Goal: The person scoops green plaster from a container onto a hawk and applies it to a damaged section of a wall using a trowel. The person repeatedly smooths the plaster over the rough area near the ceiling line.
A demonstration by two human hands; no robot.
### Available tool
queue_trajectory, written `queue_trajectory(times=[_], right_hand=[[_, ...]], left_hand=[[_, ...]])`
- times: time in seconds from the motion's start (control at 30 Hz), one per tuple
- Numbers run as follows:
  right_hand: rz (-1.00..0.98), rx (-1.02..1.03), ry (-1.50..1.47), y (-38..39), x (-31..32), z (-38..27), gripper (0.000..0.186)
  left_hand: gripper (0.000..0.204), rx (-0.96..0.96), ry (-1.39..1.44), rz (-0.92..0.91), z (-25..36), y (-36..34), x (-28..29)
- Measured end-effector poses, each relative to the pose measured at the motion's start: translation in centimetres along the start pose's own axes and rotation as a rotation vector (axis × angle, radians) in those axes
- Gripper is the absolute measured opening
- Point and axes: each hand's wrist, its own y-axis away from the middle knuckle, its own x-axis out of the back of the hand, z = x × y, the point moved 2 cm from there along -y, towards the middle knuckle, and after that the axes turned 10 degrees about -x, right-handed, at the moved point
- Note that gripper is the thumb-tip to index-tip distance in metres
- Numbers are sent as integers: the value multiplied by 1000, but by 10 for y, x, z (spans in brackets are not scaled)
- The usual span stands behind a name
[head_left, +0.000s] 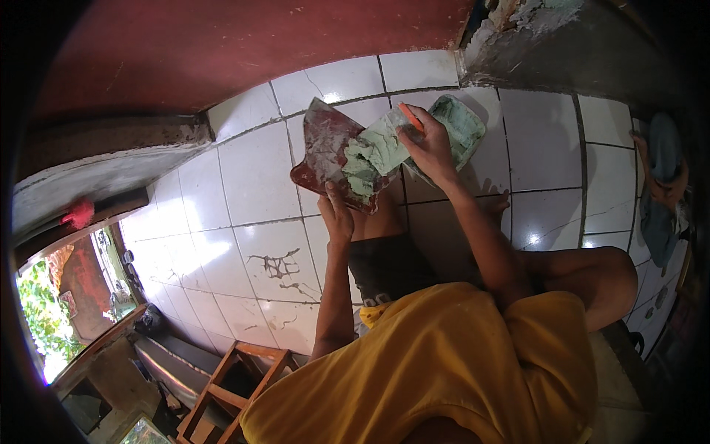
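Note:
My left hand (pixel 338 213) grips the lower edge of a dark red, curved panel (pixel 324 137) with pointed corners and grey, scuffed patches. In my right hand (pixel 429 148) is a putty knife (pixel 411 117) with an orange handle. Pale green putty (pixel 381 152) covers its broad blade and lies thickly along the panel's right side, where blade and panel meet. Just beyond my right hand, a rectangular tub (pixel 473 122) smeared with the same green putty stands on the floor. My right hand and wrist hide part of the tub.
White floor tiles (pixel 255 177) with dark joints and some cracks surround me. A red wall surface (pixel 244 48) runs along the far side. A wooden frame (pixel 225 396) stands at lower left, near a bright opening (pixel 55 296). Grey-blue cloth (pixel 658 222) shows at the right edge.

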Motion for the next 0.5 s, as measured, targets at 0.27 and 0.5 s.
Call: queue_trajectory(times=[0.27,0.5], right_hand=[[47,157,244,12,-2,-44,40],[156,178,260,27,-26,-53,41]], left_hand=[[50,45,-141,-132,-6,0,-6],[50,-228,-290,61,-14,-1,-26]])
